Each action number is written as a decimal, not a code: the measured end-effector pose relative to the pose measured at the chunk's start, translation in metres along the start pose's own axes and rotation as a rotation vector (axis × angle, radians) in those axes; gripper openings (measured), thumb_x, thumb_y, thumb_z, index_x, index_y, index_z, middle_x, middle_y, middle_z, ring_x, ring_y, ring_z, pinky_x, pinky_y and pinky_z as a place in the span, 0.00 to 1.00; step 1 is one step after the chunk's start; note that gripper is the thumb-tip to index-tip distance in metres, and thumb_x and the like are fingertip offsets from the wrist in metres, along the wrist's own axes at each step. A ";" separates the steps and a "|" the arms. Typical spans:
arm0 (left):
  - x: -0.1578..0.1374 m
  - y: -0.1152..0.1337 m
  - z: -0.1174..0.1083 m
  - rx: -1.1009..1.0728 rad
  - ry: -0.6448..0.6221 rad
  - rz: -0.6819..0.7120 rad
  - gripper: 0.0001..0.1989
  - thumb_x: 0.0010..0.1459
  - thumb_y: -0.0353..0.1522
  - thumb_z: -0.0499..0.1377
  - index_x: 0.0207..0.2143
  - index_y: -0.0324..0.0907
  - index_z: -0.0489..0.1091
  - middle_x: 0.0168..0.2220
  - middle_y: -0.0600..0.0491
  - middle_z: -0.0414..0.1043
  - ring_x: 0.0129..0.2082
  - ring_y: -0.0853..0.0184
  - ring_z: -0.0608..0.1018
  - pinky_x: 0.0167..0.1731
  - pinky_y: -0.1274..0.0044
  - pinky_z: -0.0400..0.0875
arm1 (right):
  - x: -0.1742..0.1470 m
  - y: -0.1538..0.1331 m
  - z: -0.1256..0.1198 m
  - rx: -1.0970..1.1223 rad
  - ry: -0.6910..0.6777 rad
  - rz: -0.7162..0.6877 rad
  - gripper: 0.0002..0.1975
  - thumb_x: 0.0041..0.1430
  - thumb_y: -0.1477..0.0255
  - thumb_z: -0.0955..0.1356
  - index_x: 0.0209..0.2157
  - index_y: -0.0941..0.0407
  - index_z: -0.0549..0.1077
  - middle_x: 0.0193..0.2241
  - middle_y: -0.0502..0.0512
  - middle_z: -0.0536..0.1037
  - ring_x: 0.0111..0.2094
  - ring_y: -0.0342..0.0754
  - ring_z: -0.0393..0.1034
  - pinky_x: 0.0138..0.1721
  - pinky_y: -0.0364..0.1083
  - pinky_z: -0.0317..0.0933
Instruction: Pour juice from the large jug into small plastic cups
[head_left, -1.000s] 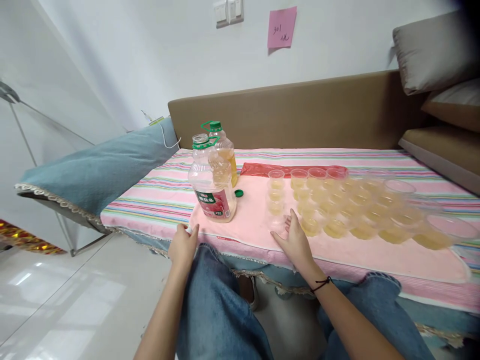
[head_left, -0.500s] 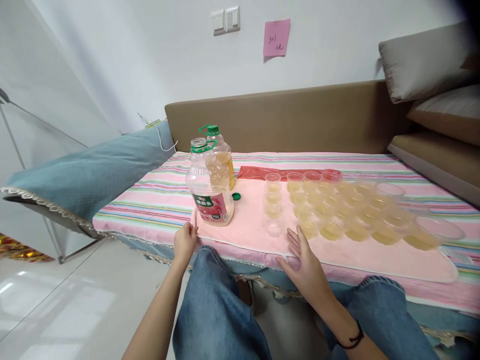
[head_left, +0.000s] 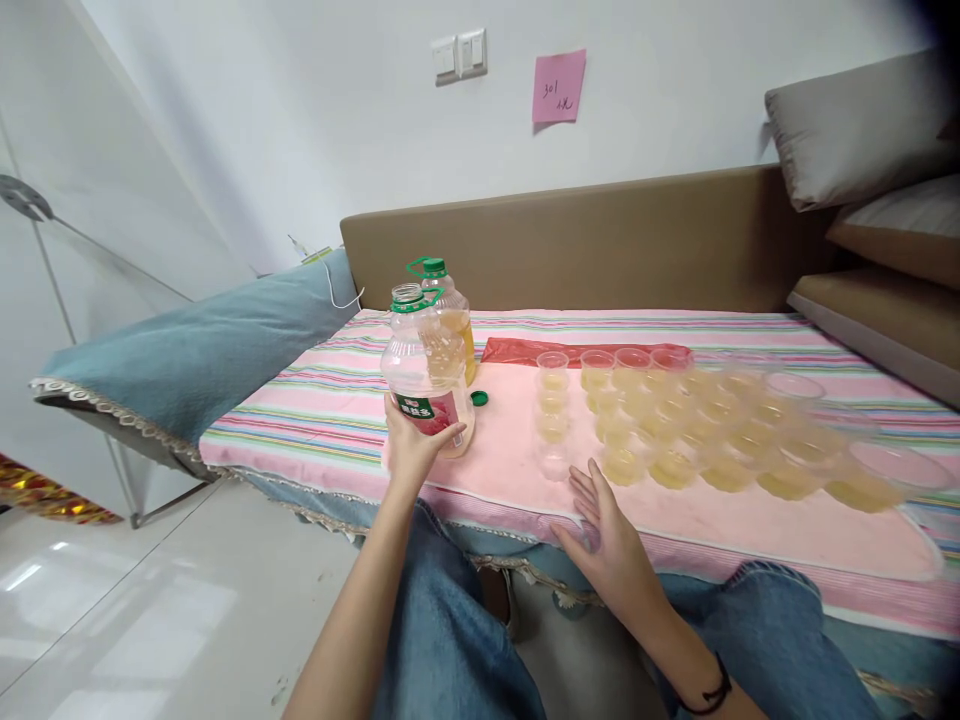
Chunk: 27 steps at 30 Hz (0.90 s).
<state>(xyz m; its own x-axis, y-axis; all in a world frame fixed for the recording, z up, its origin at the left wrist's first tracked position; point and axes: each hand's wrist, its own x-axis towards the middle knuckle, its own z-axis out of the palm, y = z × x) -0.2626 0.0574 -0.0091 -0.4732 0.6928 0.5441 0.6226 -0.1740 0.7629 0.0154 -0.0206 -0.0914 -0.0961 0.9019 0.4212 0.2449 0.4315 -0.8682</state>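
My left hand is wrapped round the lower front of a large clear plastic bottle, thumb across its red and green label. That bottle stands upright and uncapped, with a green ring and handle at its neck and little liquid visible. My right hand is open, fingers spread, over the front edge of the pink cloth. Just beyond its fingertips stands an apparently empty clear cup, at the near end of a row of cups. To the right, several rows of clear cups hold pale yellow liquid.
Behind the held bottle stands a capped bottle of yellow liquid. A green cap lies beside them. A red plastic bag stretches behind the cups. The brown backrest runs along the back, and cushions are piled at right.
My left hand has moved from the cloth's front edge up and right onto the uncapped bottle. My right hand stays nearly where it was. The view has shifted slightly.
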 end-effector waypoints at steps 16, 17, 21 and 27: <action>-0.011 0.092 -0.037 -0.461 -0.033 -0.330 0.38 0.36 0.43 0.73 0.46 0.45 0.59 0.49 0.47 0.69 0.46 0.58 0.77 0.48 0.63 0.74 | 0.008 -0.025 -0.011 0.281 -0.038 0.030 0.38 0.63 0.62 0.71 0.68 0.47 0.50 0.64 0.63 0.63 0.65 0.55 0.60 0.63 0.60 0.61; -0.015 0.102 -0.041 -0.526 -0.089 -0.338 0.38 0.36 0.43 0.73 0.48 0.45 0.59 0.50 0.47 0.70 0.48 0.56 0.76 0.48 0.63 0.74 | 0.010 -0.031 -0.015 0.334 -0.036 0.035 0.38 0.63 0.60 0.72 0.67 0.46 0.51 0.65 0.62 0.62 0.66 0.54 0.58 0.64 0.60 0.59; -0.034 0.132 -0.038 -0.787 -0.344 -0.304 0.44 0.35 0.47 0.74 0.53 0.43 0.63 0.55 0.43 0.70 0.58 0.48 0.72 0.55 0.59 0.70 | 0.020 -0.056 -0.029 0.470 -0.029 0.049 0.48 0.57 0.46 0.72 0.69 0.44 0.45 0.69 0.62 0.53 0.68 0.57 0.53 0.64 0.59 0.58; -0.074 0.158 -0.003 -0.990 -0.671 -0.398 0.55 0.29 0.50 0.77 0.59 0.41 0.61 0.62 0.38 0.66 0.63 0.43 0.67 0.62 0.56 0.62 | 0.012 -0.077 -0.053 0.395 0.023 0.005 0.61 0.52 0.34 0.65 0.72 0.47 0.27 0.69 0.66 0.53 0.64 0.64 0.60 0.57 0.62 0.67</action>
<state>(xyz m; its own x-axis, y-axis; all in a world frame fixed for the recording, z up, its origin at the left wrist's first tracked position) -0.1305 -0.0235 0.0719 0.0694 0.9856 0.1543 -0.3603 -0.1195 0.9251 0.0465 -0.0443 -0.0058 -0.0728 0.9054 0.4183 -0.1450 0.4053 -0.9026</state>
